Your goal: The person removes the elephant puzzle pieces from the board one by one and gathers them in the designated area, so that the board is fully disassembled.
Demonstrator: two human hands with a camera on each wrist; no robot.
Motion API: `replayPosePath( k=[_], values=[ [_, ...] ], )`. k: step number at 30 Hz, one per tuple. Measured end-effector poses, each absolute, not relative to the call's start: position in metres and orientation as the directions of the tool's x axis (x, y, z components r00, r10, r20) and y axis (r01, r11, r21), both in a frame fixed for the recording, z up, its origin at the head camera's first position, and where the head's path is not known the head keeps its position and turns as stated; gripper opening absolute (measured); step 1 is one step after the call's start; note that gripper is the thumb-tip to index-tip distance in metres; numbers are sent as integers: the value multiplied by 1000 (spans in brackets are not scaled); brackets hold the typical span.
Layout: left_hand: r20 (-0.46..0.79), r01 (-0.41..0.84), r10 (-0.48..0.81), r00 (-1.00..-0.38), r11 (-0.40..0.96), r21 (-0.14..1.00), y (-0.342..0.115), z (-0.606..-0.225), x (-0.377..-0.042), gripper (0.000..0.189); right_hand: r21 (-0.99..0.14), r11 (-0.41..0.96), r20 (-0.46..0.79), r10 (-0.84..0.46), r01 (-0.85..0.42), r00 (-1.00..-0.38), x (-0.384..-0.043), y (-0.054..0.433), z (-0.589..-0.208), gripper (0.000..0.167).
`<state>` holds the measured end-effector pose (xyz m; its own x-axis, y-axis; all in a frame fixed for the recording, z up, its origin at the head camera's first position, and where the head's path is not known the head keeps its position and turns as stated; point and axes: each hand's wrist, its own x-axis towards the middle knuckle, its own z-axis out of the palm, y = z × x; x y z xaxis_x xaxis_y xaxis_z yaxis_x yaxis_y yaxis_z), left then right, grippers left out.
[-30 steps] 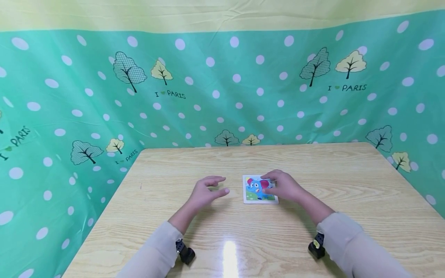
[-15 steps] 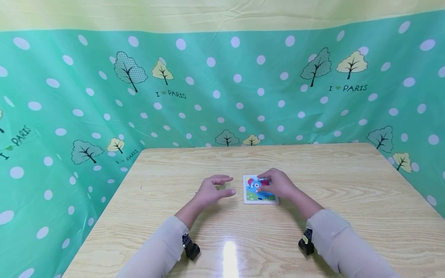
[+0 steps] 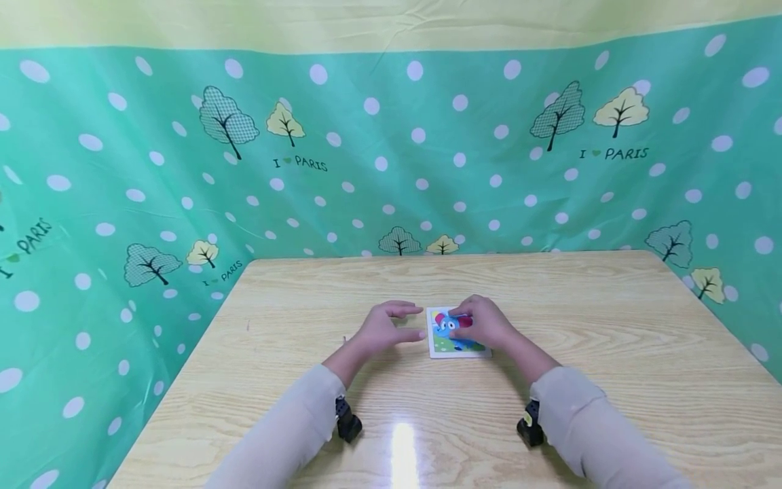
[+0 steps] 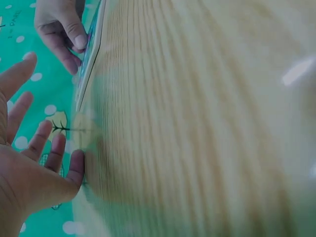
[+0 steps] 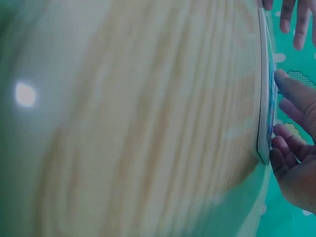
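A square picture board (image 3: 441,347) with a white border and a blue cartoon elephant lies flat on the table. Over its right half is my right hand (image 3: 489,324), thumb and fingers spread apart and covering part of the picture. In the right wrist view that hand (image 5: 298,165) has its fingertips at the top face of the board (image 5: 264,98); whether they press on it I cannot tell. My left hand (image 3: 381,331) holds nothing, its thumb and fingers parted just beside the board's left edge. The left wrist view shows the left hand's (image 4: 37,180) fingers loosely extended.
The light wood-grain table (image 3: 293,305) carries a bright light reflection near its front. Behind and at the sides hangs a green dotted curtain (image 3: 342,149) printed with trees. Each wrist wears a small black camera (image 3: 348,421) below a light sleeve (image 3: 287,421).
My left hand has moved right, up to the board's left edge. The right hand has shifted slightly left over the picture. The board has stayed nearly in place.
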<state>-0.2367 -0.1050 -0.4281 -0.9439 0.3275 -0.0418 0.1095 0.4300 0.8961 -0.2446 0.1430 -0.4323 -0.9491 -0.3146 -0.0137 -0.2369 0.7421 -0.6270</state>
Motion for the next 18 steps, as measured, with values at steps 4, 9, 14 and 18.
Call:
replayPosePath(
  k=[4, 9, 14, 18],
  values=[
    [-58, 106, 341, -938, 444, 890, -101, -428, -244, 53, -638, 735, -7, -306, -231, -952, -245, 142, -434, 41],
    [-86, 89, 353, -932, 451, 888, -96, -426, -251, 51, -640, 736, -13, -301, -223, -954, -246, 141, -436, 43],
    [-114, 75, 365, -924, 464, 883, -93, -429, -257, 52, -649, 734, -31, -291, -203, -956, -246, 142, -437, 44],
    [-126, 71, 347, -930, 503, 862, -87, -431, -261, 52, -656, 731, -42, -281, -186, -959, -246, 142, -438, 44]
  ],
)
